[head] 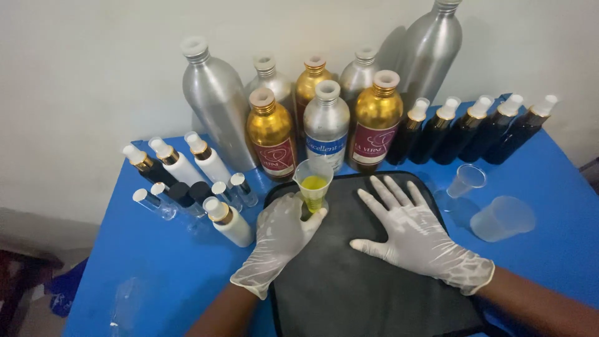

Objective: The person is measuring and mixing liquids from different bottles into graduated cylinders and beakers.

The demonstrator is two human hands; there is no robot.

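Measuring cup [312,181], a small clear plastic cone holding yellow liquid in its lower part, stands at the rear left corner of the black mat [349,274], just in front of the row of metal bottles.

Largest first: the blue table [156,268] carries everything and sits against a pale wall. On its middle lies the black mat, apparently as a work pad to catch drips. Behind it, tall silver aluminium bottles [215,100] stand at the back with gold bottles [271,134] and a shorter silver bottle with a blue label [326,125] in front, the taller ones behind so that each cap stays reachable. To the right, five dark spray bottles with white-and-gold tops [462,128] lean in a row. To the left are white spray bottles with gold collars [209,159] and a cluster of small clear and black vials [187,193], grouped near the left hand.

On the right side of the table, off the mat, stand a frosted plastic cup [502,218] and a smaller clear cup [467,180].

The left hand [277,240], in a white glove, grasps the measuring cup low down: thumb and fingers curl round its narrow base, which steadies it upright so the liquid stays level. The right hand [415,237], also gloved, lies flat on the mat with fingers spread and released, holding nothing; it seems to pin the mat in place.
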